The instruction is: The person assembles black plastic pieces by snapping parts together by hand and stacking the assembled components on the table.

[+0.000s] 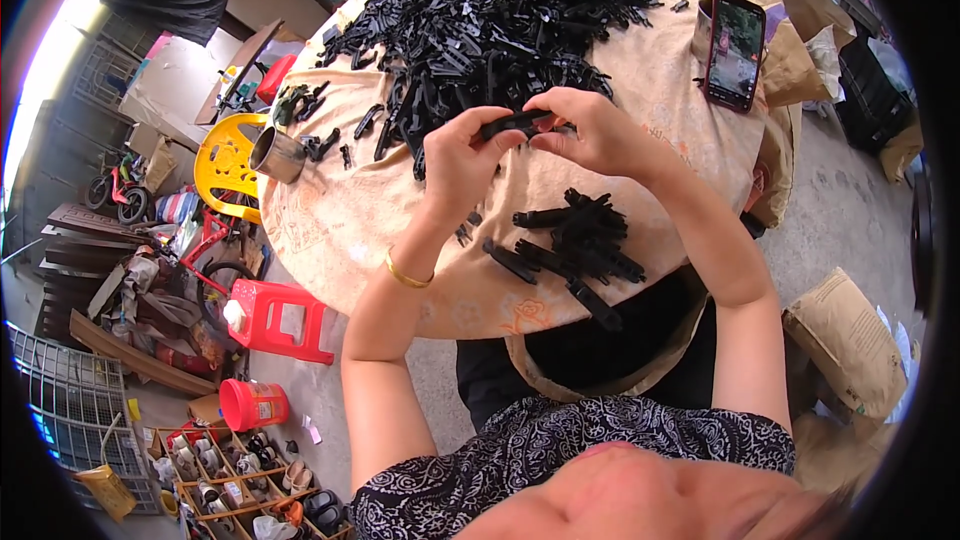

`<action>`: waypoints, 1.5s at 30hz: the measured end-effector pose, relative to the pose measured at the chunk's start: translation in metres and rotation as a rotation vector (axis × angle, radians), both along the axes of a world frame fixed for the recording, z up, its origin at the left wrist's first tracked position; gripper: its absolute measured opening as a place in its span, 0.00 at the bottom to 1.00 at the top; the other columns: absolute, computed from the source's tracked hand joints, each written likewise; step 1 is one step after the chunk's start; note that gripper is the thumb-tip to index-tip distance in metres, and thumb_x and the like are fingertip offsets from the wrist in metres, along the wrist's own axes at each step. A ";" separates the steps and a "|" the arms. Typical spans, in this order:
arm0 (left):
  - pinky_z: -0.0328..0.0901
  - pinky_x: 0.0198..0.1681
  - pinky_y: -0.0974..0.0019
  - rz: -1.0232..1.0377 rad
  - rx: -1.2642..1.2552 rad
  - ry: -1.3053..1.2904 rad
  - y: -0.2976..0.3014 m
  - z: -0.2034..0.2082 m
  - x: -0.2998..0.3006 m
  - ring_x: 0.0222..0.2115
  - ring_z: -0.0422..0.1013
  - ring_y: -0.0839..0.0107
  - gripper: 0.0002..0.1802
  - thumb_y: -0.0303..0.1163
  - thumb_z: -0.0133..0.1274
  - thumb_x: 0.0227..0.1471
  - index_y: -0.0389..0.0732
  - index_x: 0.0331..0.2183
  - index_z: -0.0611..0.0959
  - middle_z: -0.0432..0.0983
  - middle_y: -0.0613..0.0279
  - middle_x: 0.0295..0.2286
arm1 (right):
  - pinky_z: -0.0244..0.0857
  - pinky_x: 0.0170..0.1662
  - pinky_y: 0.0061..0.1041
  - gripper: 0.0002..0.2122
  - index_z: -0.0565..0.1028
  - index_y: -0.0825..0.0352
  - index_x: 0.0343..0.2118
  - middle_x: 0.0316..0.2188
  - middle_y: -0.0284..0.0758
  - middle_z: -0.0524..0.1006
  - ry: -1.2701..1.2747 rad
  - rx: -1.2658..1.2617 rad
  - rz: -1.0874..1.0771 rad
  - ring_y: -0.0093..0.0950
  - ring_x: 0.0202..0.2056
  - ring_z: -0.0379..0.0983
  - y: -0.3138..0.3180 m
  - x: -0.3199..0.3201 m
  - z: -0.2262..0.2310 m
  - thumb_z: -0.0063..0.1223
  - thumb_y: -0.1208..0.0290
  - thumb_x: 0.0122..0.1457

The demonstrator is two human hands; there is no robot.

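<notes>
Above the cloth-covered round table, my left hand and my right hand meet with a narrow black plastic part between them. My left fingers and thumb pinch one end of it, while my right thumb and index finger close on the other end. The part's exact kind is too small to make out. Just beyond my hands rises a large heap of similar black plastic parts. Closer to my body lies a smaller pile of long black parts, with a few tiny pieces beside it.
A metal cup stands at the table's left edge by a yellow chair. A phone leans upright at the right edge. Left on the floor are a red stool, a red bucket and a shoe rack; paper sacks stand right.
</notes>
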State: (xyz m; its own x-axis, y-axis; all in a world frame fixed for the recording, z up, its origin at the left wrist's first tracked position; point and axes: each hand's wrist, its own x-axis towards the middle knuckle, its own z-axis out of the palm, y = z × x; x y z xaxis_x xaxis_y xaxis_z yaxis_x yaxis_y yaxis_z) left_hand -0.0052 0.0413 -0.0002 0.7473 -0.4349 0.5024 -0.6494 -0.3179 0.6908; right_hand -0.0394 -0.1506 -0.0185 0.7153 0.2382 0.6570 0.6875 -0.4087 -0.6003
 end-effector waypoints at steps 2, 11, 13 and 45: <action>0.60 0.20 0.78 0.006 -0.004 0.013 0.001 0.000 0.001 0.16 0.64 0.85 0.13 0.23 0.60 0.41 0.36 0.34 0.80 0.74 0.66 0.18 | 0.67 0.33 0.27 0.16 0.71 0.71 0.37 0.29 0.42 0.74 0.010 -0.033 -0.001 0.35 0.30 0.73 -0.001 0.000 0.002 0.59 0.69 0.48; 0.60 0.20 0.79 0.001 -0.037 -0.007 -0.007 0.001 -0.004 0.16 0.63 0.85 0.12 0.23 0.59 0.42 0.36 0.34 0.80 0.73 0.66 0.17 | 0.66 0.31 0.28 0.16 0.71 0.72 0.37 0.28 0.42 0.73 -0.019 -0.065 -0.023 0.37 0.29 0.72 -0.005 -0.003 0.007 0.59 0.69 0.48; 0.60 0.20 0.78 -0.012 -0.062 -0.028 -0.007 0.000 -0.002 0.16 0.63 0.84 0.11 0.23 0.58 0.43 0.36 0.34 0.80 0.74 0.65 0.17 | 0.66 0.31 0.28 0.16 0.71 0.72 0.37 0.28 0.43 0.73 -0.036 -0.063 -0.014 0.38 0.29 0.72 -0.004 -0.002 0.007 0.59 0.69 0.48; 0.65 0.34 0.63 0.121 0.760 -0.734 0.017 -0.005 0.068 0.31 0.67 0.60 0.10 0.22 0.49 0.39 0.45 0.28 0.81 0.67 0.57 0.22 | 0.65 0.31 0.18 0.09 0.75 0.66 0.38 0.28 0.32 0.76 0.342 0.111 0.016 0.18 0.28 0.72 -0.018 0.012 -0.002 0.48 0.77 0.55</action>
State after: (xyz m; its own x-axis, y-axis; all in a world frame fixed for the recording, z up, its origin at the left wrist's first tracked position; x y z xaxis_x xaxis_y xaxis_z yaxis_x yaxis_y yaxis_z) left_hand 0.0633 0.0582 -0.0052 0.4305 -0.7672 0.4755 -0.7616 -0.5914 -0.2648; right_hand -0.0272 -0.1683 -0.0202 0.8952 0.1917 0.4023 0.4444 -0.3193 -0.8370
